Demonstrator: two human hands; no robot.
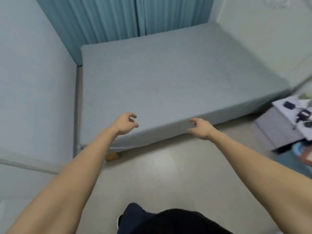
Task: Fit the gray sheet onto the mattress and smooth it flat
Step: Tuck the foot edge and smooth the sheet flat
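The gray sheet (168, 78) lay stretched over the mattress (152, 134), covering its top and wrapped down the near side. Its cloth looked matte and soft, with a fine weave and almost no creases, though the picture was somewhat blurred. The mattress was a low, flat slab with squared edges, pushed into the corner against the pale wall (33, 81) and the pleated teal curtain (101, 19), which left only the near and right sides free to work from.

Both arms reached forward toward the near edge. The left hand (125, 124) hovered over the sheet near that edge, fingers loosely curled and holding nothing. The right hand (200, 128) hung just beside the edge's fold, fingers likewise loosely bent and empty; whether its fingertips touched the cloth could not be told. Placed apart along the edge like this, the hands seemed set either to tug the hem down or to sweep the surface flat.

The fitting looked largely done, with smoothing the likely remaining step. A small wooden leg (113, 156) showed under the near left corner on the smooth pale floor (160, 174). To the right stood a gray counter (276, 130) carrying small dark gadgets and cables, too blurred to name.
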